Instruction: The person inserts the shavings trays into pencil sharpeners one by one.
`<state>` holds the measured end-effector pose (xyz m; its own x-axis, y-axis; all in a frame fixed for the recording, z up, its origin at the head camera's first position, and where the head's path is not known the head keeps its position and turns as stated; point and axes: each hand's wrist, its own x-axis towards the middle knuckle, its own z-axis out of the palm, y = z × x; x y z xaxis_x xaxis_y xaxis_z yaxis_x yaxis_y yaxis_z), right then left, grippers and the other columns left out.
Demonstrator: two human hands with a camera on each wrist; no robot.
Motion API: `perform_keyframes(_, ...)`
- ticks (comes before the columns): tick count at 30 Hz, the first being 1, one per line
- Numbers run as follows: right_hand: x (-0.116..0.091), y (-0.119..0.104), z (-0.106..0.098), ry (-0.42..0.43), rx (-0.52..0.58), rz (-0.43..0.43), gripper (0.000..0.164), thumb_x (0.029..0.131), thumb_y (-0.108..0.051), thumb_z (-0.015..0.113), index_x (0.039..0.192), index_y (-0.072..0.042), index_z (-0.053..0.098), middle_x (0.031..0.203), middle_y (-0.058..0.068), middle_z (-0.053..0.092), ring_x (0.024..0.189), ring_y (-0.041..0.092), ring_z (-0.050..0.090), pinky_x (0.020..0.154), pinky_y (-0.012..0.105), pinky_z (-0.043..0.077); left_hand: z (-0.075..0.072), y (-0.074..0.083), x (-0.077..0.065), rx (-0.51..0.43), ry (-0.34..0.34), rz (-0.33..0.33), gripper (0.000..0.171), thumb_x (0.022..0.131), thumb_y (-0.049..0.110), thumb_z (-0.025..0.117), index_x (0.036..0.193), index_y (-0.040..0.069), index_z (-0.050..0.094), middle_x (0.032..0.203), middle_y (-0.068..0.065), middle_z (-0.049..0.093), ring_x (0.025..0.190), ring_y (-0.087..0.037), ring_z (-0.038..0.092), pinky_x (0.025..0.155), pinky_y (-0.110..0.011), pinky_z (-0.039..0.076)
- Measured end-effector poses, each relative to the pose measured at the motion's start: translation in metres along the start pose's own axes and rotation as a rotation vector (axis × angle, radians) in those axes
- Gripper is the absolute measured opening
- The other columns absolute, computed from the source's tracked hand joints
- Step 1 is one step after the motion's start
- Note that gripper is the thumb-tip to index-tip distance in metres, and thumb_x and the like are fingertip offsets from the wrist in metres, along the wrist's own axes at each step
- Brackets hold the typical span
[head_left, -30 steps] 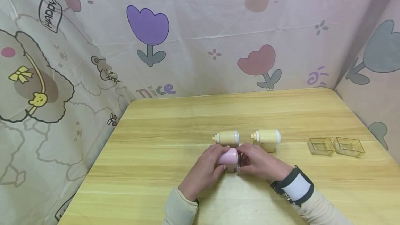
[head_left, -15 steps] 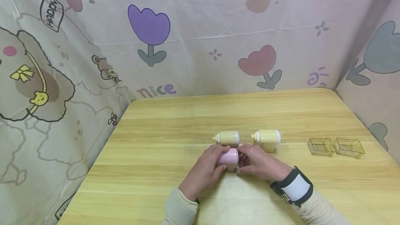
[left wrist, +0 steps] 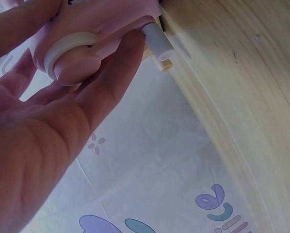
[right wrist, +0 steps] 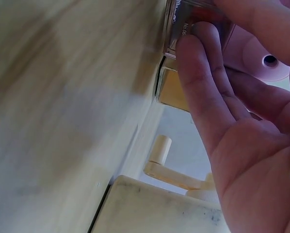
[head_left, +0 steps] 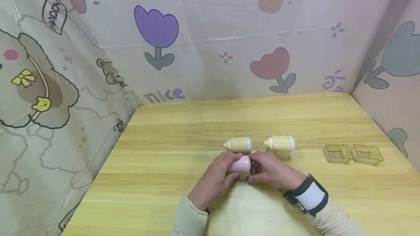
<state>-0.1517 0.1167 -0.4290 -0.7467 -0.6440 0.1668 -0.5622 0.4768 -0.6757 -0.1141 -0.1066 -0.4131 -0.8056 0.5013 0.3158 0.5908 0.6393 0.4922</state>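
A pink hand-crank pencil sharpener (head_left: 241,164) lies on the table, its sides gripped by my left hand (head_left: 216,176). In the left wrist view its crank handle (left wrist: 157,41) sticks out past the left fingers. My right hand (head_left: 273,170) is at the sharpener's other end, where its fingers pinch a clear drawer (right wrist: 184,22) with small printing on it. Most of that drawer is hidden by the fingers, and I cannot tell how deep it sits. The right wrist view also shows a round hole in the pink end face.
Just behind the hands are two yellow crank sharpeners, a smaller one (head_left: 238,144) and a bigger one (head_left: 281,146). To the right stand two see-through yellow drawers, the left drawer (head_left: 337,154) beside the right drawer (head_left: 366,154). A printed curtain (head_left: 203,61) hangs behind the wooden table (head_left: 157,177).
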Motion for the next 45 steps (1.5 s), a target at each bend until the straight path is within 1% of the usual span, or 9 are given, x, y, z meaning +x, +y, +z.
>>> perform_keyframes(8,0.0005,0.0008,0.0007,-0.002,0.004,0.001,0.039,0.07,-0.02,0.081,0.104,-0.017,0.061,0.085,-0.009,0.056,0.076,0.009,0.056,0.066,0.027,0.05,-0.0002,0.0004,-0.0008,-0.018,-0.005,-0.007,0.047,0.086,0.011,0.067,0.131,0.013,0.051,0.131,-0.002,0.052,0.122,-0.018,0.049,0.104,-0.032,0.037)
perform_keyframes(18,0.0013,0.0008,0.0014,0.009,0.0,-0.007,0.038,0.072,-0.02,0.08,0.104,-0.016,0.061,0.088,-0.009,0.057,0.077,0.008,0.056,0.068,0.026,0.051,-0.0002,-0.0014,-0.0004,-0.007,0.008,0.015,0.047,0.086,0.012,0.068,0.13,0.013,0.052,0.13,-0.001,0.052,0.121,-0.017,0.049,0.103,-0.031,0.039)
perform_keyframes(23,0.0011,0.002,0.0015,0.015,-0.01,-0.029,0.037,0.073,-0.02,0.08,0.105,-0.017,0.06,0.089,-0.009,0.057,0.078,0.007,0.057,0.069,0.025,0.051,0.0001,-0.0015,-0.0004,-0.016,-0.01,-0.003,0.047,0.086,0.012,0.067,0.131,0.014,0.051,0.131,-0.002,0.052,0.121,-0.018,0.049,0.103,-0.032,0.039)
perform_keyframes(30,0.0003,0.0038,0.0018,0.017,0.009,-0.052,0.037,0.074,-0.019,0.079,0.106,-0.017,0.06,0.091,-0.008,0.058,0.079,0.006,0.057,0.07,0.025,0.051,-0.0005,-0.0007,-0.0007,-0.035,-0.025,-0.026,0.048,0.087,0.012,0.066,0.132,0.014,0.051,0.132,-0.001,0.051,0.123,-0.017,0.047,0.105,-0.033,0.037)
perform_keyframes(35,0.0008,0.0035,0.002,0.019,0.02,-0.043,0.037,0.074,-0.02,0.08,0.106,-0.017,0.061,0.09,-0.008,0.058,0.078,0.006,0.057,0.07,0.025,0.051,-0.0014,0.0003,-0.0007,-0.036,-0.027,-0.033,0.048,0.087,0.012,0.066,0.133,0.014,0.051,0.133,-0.001,0.051,0.124,-0.018,0.047,0.105,-0.033,0.037)
perform_keyframes(45,0.0026,0.0029,0.0013,0.01,0.057,-0.022,0.044,0.071,-0.021,0.081,0.11,-0.012,0.062,0.092,-0.007,0.059,0.078,0.008,0.058,0.069,0.026,0.052,-0.0009,0.0006,-0.0001,-0.034,-0.028,-0.036,0.047,0.087,0.012,0.066,0.132,0.014,0.051,0.133,-0.002,0.051,0.123,-0.018,0.047,0.105,-0.033,0.037)
